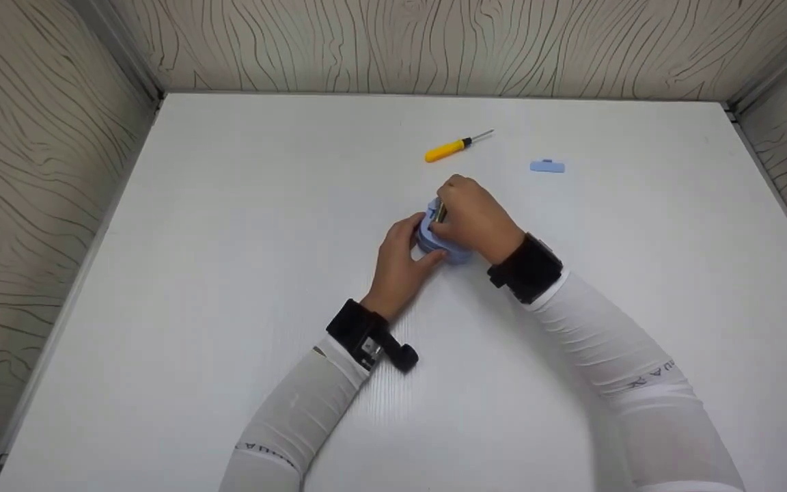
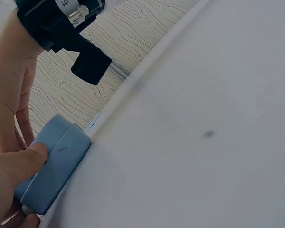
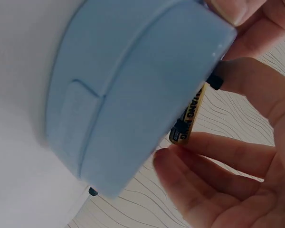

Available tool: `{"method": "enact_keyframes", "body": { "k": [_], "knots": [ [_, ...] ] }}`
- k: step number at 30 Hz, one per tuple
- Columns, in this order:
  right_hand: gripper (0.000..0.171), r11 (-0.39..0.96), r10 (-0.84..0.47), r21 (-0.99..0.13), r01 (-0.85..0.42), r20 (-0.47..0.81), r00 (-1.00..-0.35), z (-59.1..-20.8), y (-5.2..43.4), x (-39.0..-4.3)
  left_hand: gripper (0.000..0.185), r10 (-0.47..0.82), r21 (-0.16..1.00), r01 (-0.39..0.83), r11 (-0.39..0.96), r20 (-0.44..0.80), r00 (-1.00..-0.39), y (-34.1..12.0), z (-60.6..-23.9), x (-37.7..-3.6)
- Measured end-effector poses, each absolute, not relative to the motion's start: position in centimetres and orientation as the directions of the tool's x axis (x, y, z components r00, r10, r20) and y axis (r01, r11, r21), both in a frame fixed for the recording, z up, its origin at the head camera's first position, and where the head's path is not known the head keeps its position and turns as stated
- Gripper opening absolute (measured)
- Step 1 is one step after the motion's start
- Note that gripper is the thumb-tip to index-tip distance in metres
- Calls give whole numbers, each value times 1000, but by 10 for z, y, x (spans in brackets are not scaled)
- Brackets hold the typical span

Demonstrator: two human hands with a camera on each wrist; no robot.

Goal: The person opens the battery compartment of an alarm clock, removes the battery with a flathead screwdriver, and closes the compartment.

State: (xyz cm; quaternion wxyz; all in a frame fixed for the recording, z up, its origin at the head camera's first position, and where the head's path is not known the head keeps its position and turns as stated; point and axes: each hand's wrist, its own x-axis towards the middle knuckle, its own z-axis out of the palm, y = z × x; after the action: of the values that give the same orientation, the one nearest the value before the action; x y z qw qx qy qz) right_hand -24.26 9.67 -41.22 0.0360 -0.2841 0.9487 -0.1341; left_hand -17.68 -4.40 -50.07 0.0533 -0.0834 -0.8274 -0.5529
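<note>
Wood-grain patterned walls close in three sides of a broad white tabletop [image 1: 229, 273], and everything on it is best placed from the pale blue rounded plastic device [image 1: 449, 250] near its middle. That device stands tipped up on edge on the table, seemingly so that its open underside faces the right hand.

Clasping the device from its near-left side, the left hand [image 1: 404, 263] has its thumb pressed flat on the blue shell and its fingers curled round the back, apparently to steady it. The right hand [image 1: 472, 215] comes over the top of the device, its fingers pinching a small yellow-and-black cylindrical battery [image 3: 187, 121] that lies against the device's far face, seemingly at its battery slot; how deep it sits cannot be told.

Beyond the device, toward the back wall, lies a yellow-handled screwdriver with a thin metal shaft [image 1: 457, 146], well apart from both hands. Right of the screwdriver, also beyond the device, lies a small flat pale blue plastic cover [image 1: 547, 166], loose on the table. Nothing stands between the hands and these two pieces.
</note>
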Motion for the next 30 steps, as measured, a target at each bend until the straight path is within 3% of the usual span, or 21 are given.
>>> {"method": "enact_keyframes", "body": {
  "k": [8,20,30],
  "knots": [
    [31,764,-568,-350,-542,34,-823,-415,96,-241,68,72,911,204,359,190,-979,-43,-501,-178],
    [18,764,-559,-362,-534,41,-828,-415,95,-242,68,76,928,212,306,199,-977,-44,-501,-177],
    [10,705,-587,-356,-614,192,-786,-420,102,-243,68,82,916,208,342,191,-978,-44,-501,-177]
  ]
}}
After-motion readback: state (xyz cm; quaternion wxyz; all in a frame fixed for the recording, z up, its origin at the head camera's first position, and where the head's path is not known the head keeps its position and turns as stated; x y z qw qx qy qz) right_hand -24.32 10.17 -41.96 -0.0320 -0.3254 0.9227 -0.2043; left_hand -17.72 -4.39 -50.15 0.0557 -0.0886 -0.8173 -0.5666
